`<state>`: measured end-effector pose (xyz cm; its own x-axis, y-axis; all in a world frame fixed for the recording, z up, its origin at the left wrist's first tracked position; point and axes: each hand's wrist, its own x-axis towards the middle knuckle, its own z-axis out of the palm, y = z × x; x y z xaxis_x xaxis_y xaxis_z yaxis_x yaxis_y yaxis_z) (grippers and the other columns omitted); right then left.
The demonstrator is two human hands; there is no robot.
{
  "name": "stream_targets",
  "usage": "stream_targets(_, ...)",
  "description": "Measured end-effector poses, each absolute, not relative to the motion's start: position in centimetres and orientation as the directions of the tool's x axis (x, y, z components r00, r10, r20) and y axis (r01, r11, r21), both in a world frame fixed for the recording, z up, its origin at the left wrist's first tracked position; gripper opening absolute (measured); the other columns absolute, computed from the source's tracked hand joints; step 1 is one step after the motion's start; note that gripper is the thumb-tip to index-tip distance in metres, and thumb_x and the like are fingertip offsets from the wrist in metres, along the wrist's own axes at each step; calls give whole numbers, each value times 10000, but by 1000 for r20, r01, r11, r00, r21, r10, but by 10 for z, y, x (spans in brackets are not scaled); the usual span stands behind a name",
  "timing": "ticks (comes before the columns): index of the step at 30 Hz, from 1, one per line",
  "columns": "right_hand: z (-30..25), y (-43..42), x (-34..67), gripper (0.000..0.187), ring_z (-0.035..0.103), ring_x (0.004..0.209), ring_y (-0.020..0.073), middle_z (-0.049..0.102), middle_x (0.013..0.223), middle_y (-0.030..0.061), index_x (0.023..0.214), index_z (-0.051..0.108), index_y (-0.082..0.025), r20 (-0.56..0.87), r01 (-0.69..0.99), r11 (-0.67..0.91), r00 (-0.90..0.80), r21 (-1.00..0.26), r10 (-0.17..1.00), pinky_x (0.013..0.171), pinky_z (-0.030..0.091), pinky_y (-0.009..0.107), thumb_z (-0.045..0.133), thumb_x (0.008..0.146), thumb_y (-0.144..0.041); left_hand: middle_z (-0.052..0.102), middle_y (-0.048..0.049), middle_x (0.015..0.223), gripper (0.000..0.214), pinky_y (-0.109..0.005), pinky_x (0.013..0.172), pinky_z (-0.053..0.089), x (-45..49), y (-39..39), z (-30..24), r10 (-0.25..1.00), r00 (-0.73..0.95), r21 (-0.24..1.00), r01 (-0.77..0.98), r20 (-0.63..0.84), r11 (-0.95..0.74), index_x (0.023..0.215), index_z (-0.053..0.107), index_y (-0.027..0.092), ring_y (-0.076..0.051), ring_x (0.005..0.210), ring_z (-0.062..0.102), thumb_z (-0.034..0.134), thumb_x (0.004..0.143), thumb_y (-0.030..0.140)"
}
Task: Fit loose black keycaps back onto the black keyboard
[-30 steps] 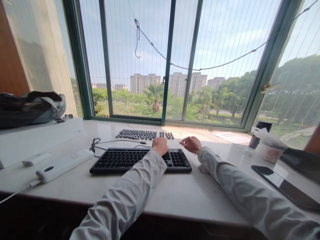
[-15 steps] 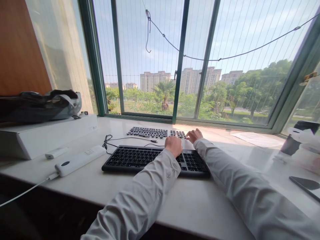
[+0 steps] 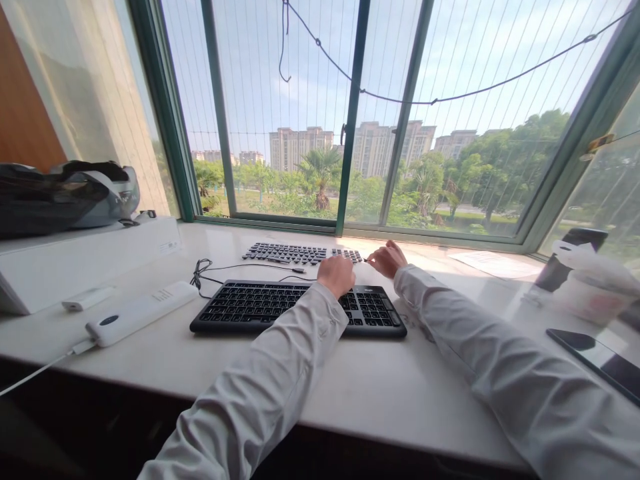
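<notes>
A black keyboard (image 3: 270,310) lies on the white tabletop in front of me. My left hand (image 3: 336,275) is closed over its back edge, right of the middle; its fingertips are hidden behind the fist. Behind the keyboard, loose dark keycaps (image 3: 287,253) are laid out in rows, with a smaller group of keycaps (image 3: 345,255) at the right. My right hand (image 3: 387,259) is just right of that group, thumb and fingers pinched on a small dark keycap (image 3: 367,261). A black cable (image 3: 200,270) lies coiled behind the keyboard's left corner.
On the left are a white power strip (image 3: 143,312), a small white device (image 3: 87,299), and a white box (image 3: 100,257) with a dark bag (image 3: 70,197) on top. On the right are a phone (image 3: 595,357), a plastic bag (image 3: 595,283) and paper (image 3: 495,263). A window stands behind.
The view has shifted, so most things sit a little further left and higher. My right hand has moved slightly away from the small keycap group; my left hand stays closed over the keyboard.
</notes>
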<state>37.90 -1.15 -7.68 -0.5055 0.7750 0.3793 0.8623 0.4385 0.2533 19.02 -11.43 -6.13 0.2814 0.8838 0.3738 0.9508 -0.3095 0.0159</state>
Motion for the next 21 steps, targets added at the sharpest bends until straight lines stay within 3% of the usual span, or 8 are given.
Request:
stream_targets(6, -58, -92, 402, 349, 560, 649, 153, 707, 704, 43, 834, 742, -252, 497, 768, 555, -635, 320, 592, 796, 253, 364, 434, 909, -398, 705, -71, 975, 292, -312, 816, 468, 180, -112, -54, 735, 493, 61, 810, 466, -583, 1006, 714, 216, -216, 925, 630, 510, 839, 342)
stream_targets(10, -57, -143, 416, 344, 546, 614, 128, 685, 642, 26, 825, 743, -272, 521, 742, 609, -650, 279, 553, 797, 250, 346, 450, 903, -435, 718, -41, 959, 257, -240, 765, 463, 181, -117, -49, 589, 692, 216, 555, 418, -804, 991, 725, 237, -172, 875, 643, 625, 783, 351)
stream_targets(15, -64, -166, 418, 294, 544, 606, 115, 674, 618, 5, 807, 739, -288, 467, 667, 708, -715, 233, 520, 787, 258, 330, 489, 887, -420, 733, -47, 814, 260, -209, 700, 445, 190, -126, -48, 533, 761, 430, 368, 370, -824, 899, 753, 213, -137, 721, 642, 726, 682, 354)
stream_targets(21, -69, -171, 414, 260, 539, 603, 106, 660, 615, 0, 784, 734, -269, 479, 618, 773, -726, 139, 494, 785, 263, 318, 530, 864, -409, 731, -39, 763, 260, -186, 626, 428, 196, -130, -52, 521, 804, 491, 344, 286, -800, 850, 763, 205, -118, 672, 628, 728, 662, 381)
